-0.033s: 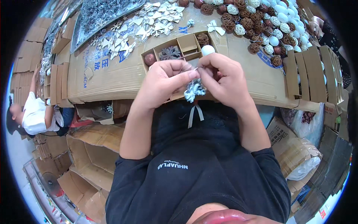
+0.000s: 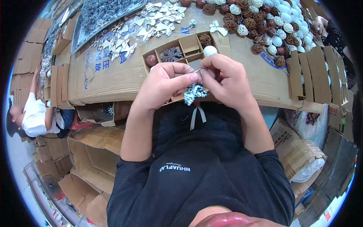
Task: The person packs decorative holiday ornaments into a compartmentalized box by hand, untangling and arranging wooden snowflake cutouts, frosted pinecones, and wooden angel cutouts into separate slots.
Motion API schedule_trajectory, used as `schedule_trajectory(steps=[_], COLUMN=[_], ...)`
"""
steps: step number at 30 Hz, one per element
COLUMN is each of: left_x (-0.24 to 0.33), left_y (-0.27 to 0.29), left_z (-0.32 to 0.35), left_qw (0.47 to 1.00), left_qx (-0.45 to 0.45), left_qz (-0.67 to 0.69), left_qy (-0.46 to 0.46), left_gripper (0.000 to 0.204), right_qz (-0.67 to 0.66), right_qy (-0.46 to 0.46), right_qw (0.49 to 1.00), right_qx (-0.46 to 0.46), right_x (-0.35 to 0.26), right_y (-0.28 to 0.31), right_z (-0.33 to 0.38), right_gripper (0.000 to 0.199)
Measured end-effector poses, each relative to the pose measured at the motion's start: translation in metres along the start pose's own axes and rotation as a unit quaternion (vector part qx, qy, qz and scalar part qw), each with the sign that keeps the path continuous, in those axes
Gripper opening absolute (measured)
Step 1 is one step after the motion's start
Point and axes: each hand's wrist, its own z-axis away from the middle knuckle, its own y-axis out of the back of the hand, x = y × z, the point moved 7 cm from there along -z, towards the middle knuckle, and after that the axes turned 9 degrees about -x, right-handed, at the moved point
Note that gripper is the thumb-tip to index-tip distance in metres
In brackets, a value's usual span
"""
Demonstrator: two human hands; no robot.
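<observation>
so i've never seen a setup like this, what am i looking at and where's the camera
There is no machine here, just a person working bare-handed. The view comes from a wide fisheye camera worn on the head and looking down, so straight edges bend. The left hand and right hand pinch a thin cord, with a small frosted ornament just below it. A divided cardboard box sits by the hands, holding a snowflake and a white ball, among other things. Around it on the work surface lie white flat ornaments, a heap of brown and white balls and a tray.
</observation>
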Motion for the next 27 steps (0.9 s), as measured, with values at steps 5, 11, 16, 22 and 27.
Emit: schedule_trajectory(steps=[5,11,16,22,27], left_x=[-0.001,0.006,0.015,0.040,0.032], left_y=[-0.002,0.014,0.070,0.077,0.079], left_z=[0.006,0.009,0.022,0.027,0.012], left_qw=[0.991,0.967,0.923,0.842,0.849], left_qx=[-0.087,-0.079,-0.023,-0.080,-0.102], left_qz=[0.093,0.237,0.343,0.461,0.431], left_qy=[0.032,-0.041,-0.175,-0.267,-0.289], left_gripper=[0.022,0.023,0.031,0.060,0.055], right_qz=[0.004,-0.040,-0.042,0.124,0.296], right_qy=[-0.013,-0.030,-0.034,-0.077,0.026], right_qw=[0.999,0.999,0.999,0.989,0.940], right_qx=[-0.037,-0.022,0.003,0.012,-0.170], right_x=[0.000,0.005,0.018,0.035,0.073], right_y=[-0.003,0.003,0.019,0.033,-0.008], right_z=[0.000,-0.002,-0.007,-0.075,-0.143], right_gripper=[0.008,0.008,0.008,0.016,0.027])
